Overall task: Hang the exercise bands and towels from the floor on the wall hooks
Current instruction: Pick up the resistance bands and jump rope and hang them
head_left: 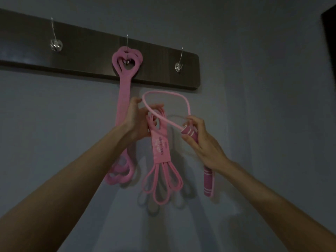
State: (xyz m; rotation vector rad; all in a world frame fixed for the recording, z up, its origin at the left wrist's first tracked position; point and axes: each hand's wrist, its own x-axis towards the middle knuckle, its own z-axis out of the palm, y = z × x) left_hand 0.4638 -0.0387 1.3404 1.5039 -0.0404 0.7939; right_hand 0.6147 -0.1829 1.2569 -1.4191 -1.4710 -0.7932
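A dark wooden hook board [91, 57] is fixed to the grey wall and carries three metal hooks. A thick pink exercise band [123, 99] hangs from the middle hook [127, 51]. My left hand [138, 120] grips the top of a bundle of thin pink bands [161, 151] wrapped in a pink label, which dangles below the board. My right hand [201, 140] holds the striped pink handles [189, 131] of a jump rope. Its pink cord [169, 93] arcs up between both hands, and a second handle [208, 182] hangs under my wrist.
The left hook [56, 43] and the right hook [179, 65] carry nothing. The wall to the right of the board is bare, with a dark edge [330, 51] at the far right. The room is dim.
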